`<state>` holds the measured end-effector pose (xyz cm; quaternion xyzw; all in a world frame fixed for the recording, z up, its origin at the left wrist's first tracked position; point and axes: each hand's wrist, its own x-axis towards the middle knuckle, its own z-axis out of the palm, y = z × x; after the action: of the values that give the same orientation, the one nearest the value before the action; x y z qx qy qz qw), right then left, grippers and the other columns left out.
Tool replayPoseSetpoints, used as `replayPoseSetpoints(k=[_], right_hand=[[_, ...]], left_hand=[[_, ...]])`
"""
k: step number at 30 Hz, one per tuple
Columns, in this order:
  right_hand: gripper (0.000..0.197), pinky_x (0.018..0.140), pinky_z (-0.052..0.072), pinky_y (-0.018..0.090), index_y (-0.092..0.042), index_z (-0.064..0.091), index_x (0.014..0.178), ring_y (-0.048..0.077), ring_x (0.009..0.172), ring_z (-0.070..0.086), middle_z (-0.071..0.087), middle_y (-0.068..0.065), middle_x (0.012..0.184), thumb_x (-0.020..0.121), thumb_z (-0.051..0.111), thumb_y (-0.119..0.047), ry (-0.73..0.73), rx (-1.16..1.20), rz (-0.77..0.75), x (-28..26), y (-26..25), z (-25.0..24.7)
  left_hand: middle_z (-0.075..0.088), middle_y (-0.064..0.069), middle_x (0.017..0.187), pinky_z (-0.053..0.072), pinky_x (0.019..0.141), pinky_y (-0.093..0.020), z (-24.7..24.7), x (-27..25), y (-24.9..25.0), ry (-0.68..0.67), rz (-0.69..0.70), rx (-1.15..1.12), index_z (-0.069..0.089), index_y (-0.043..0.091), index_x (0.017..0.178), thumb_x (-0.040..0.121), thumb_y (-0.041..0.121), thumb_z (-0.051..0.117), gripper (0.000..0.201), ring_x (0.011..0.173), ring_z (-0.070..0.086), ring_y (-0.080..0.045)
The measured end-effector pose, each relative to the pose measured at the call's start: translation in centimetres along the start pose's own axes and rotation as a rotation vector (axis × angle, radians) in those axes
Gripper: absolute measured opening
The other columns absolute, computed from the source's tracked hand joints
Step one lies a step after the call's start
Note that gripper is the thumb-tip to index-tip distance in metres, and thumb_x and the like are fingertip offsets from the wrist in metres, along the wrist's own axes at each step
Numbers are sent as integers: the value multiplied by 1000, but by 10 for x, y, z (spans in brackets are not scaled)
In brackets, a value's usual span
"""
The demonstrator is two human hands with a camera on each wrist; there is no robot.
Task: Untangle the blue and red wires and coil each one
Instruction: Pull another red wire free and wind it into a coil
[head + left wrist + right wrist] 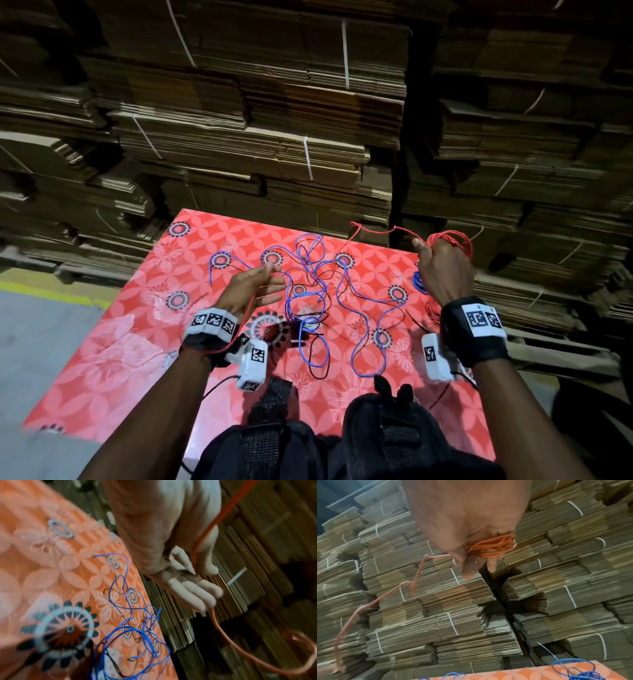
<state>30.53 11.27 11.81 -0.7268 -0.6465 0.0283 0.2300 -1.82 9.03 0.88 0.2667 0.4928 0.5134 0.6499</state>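
A blue wire [308, 263] [130, 632] lies in loose tangled loops, mixed with thin black strands, on the red floral table [102, 342]. My right hand [442, 270] [467, 520] is raised past the table's far right corner and grips a coil of red wire [452, 240] [493, 546]. A free red length trails left from the coil. My left hand [270, 284] [188, 582] hovers over the tangle with straight fingers, and the red wire [223, 635] runs across its palm beside the thumb.
A small blue bundle [419, 281] [573, 661] lies near the table's right edge, below my right hand. Strapped stacks of flat cardboard [239, 137] rise right behind the table. Grey floor [41, 325] lies to the left. A black bag [308, 445] sits at the near edge.
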Motion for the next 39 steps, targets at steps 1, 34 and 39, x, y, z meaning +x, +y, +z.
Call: replayPoseSetpoints(k=[1, 34, 39], right_hand=[[44, 64, 40, 39, -6, 49, 75, 41, 77, 60, 62, 23, 79, 101, 44, -41, -6, -3, -3, 0, 0, 1], [42, 60, 38, 39, -10, 47, 74, 38, 71, 56, 59, 18, 74, 100, 45, -42, -90, -73, -106, -16, -10, 24], [46, 56, 32, 35, -10, 44, 68, 32, 61, 47, 50, 10, 63, 100, 46, -42, -105, -64, -118, -17, -4, 21]], left_hand=[[74, -6, 85, 60, 63, -28, 1, 0, 1, -40, -5, -65, 64, 8, 106, 101, 28, 47, 26, 78, 73, -15], [73, 16, 89, 54, 82, -29, 75, 3, 4, 21, 599, 816, 74, 22, 109, 75, 59, 68, 50, 90, 67, 0], [71, 1, 92, 50, 61, -37, 72, -3, 30, 268, 866, 1287, 74, 25, 97, 83, 26, 60, 19, 90, 65, -30]])
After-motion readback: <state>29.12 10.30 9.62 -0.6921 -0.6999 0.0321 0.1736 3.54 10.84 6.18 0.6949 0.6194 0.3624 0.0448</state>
